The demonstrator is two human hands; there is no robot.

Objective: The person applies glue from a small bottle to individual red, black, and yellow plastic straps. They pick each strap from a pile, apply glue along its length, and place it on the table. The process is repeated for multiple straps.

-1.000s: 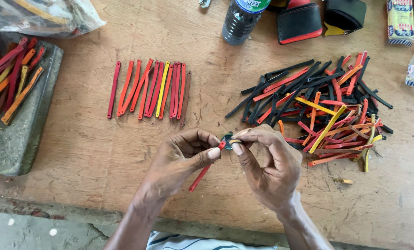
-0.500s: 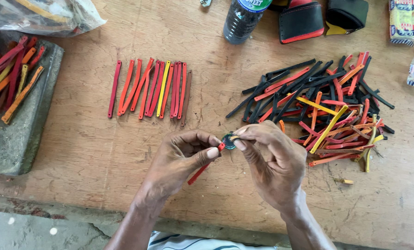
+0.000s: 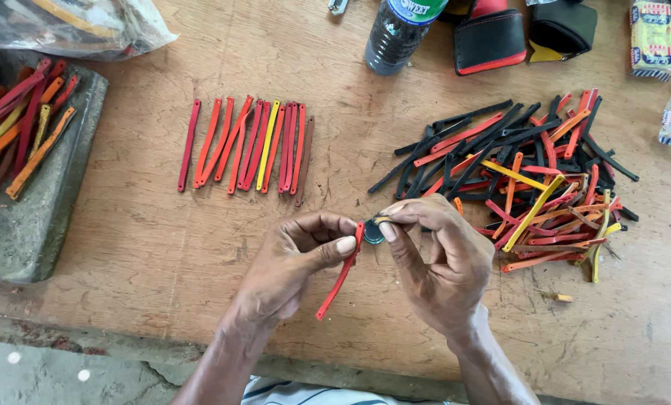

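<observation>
Left hand (image 3: 290, 262) pinches red strip (image 3: 339, 277); right hand (image 3: 440, 262) grips small dark ring (image 3: 373, 232). Yellow rectangular packet (image 3: 650, 37), top-right tabletop (image 3: 163, 240); dark bottle (image 3: 395, 34), blue label, top centre.

Green-labelled dark bottle (image 3: 397, 30) top centre; yellow-green packet (image 3: 650, 37) top right; clear plastic bag (image 3: 73, 26) top left.

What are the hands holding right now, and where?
Both hands, left and right, pinch the top end of a red strip at a small dark ring.
</observation>
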